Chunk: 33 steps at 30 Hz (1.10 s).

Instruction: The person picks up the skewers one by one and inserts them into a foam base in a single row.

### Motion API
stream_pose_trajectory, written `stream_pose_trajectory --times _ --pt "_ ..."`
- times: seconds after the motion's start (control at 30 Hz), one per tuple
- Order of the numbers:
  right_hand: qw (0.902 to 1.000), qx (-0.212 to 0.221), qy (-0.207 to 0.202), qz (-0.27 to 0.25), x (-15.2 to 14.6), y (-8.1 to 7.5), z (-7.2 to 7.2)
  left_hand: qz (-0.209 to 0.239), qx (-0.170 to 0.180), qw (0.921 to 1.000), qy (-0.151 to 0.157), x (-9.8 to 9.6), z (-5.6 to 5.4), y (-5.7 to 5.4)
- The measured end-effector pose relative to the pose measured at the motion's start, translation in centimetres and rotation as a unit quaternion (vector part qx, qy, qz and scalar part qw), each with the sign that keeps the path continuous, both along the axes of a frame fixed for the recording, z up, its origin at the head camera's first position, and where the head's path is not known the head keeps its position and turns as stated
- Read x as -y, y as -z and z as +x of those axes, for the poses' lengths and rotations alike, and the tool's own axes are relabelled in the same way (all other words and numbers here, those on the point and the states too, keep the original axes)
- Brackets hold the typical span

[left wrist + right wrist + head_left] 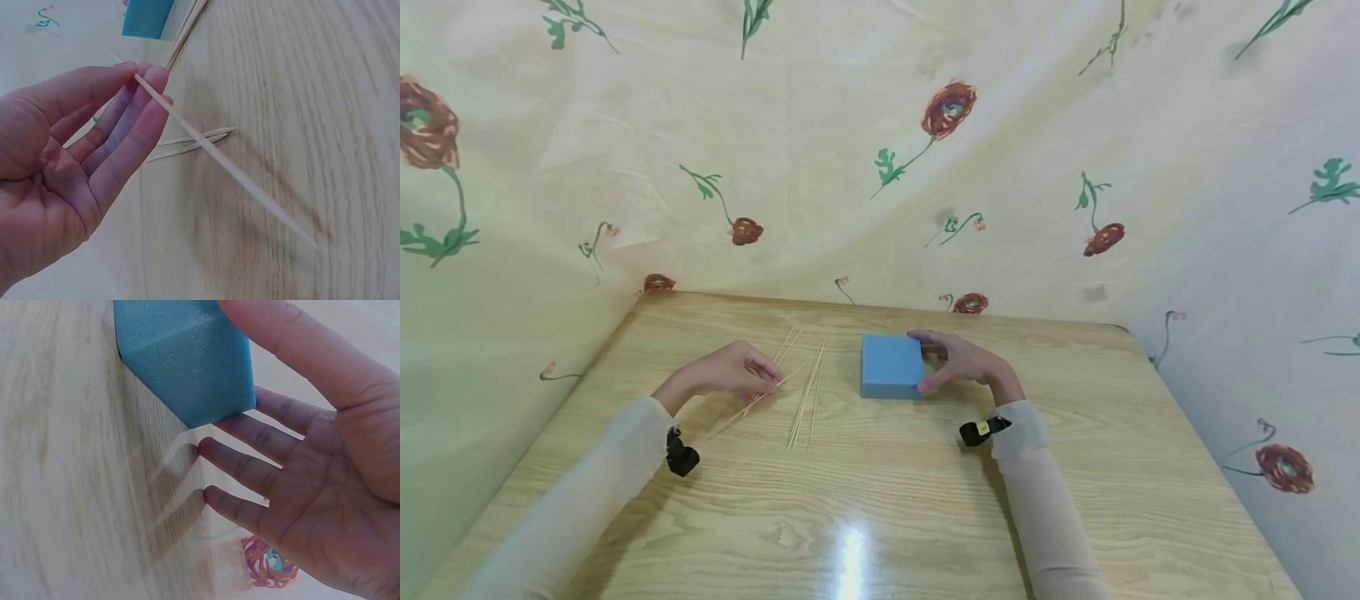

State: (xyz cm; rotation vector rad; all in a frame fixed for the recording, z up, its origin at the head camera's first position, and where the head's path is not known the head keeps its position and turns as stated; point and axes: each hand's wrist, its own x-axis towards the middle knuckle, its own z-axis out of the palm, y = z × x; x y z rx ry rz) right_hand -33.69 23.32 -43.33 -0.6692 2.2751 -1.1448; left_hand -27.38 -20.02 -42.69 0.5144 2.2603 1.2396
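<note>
Between thumb and fingertips, my left hand (736,371) pinches a thin wooden skewer (250,187), which slants above the table with its pointed end toward the near left. Beneath that hand lie a couple more skewers (215,135), partly hidden by it in the head view. A blue foam block (891,365) sits flat on the table to the right. My right hand (962,360) holds this block at its right side, thumb at the near corner and index finger at the far one; the other fingers spread out beside it.
Several loose skewers (808,392) lie in a narrow bunch between the left hand and the block. The wooden table (865,492) meets a flowered cloth (820,167) at the back and sides. A black wrist camera (682,455) sits on the left sleeve, another on the right.
</note>
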Motion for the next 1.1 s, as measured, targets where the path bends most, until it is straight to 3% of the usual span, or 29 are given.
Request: stream_pose_trajectory --times 0.43,0.63,0.9,1.1 --pt "1.0000 -0.006 0.001 -0.004 -0.2 -0.2 -0.1 0.077 -0.009 0.9970 -0.005 0.0 -1.2 -0.8" --pt "0.9999 -0.011 -0.004 -0.001 -0.3 0.0 -0.2 0.114 -0.023 0.9925 -0.039 -0.8 -1.4 -1.2" --pt "0.9999 -0.010 -0.003 -0.003 -0.2 0.1 -0.1 0.172 -0.053 0.9786 -0.099 -3.0 -1.9 -2.1" --pt "0.9999 -0.014 -0.003 0.000 0.0 0.0 0.0 0.238 -0.105 0.9588 -0.114 -5.3 -2.8 -2.4"
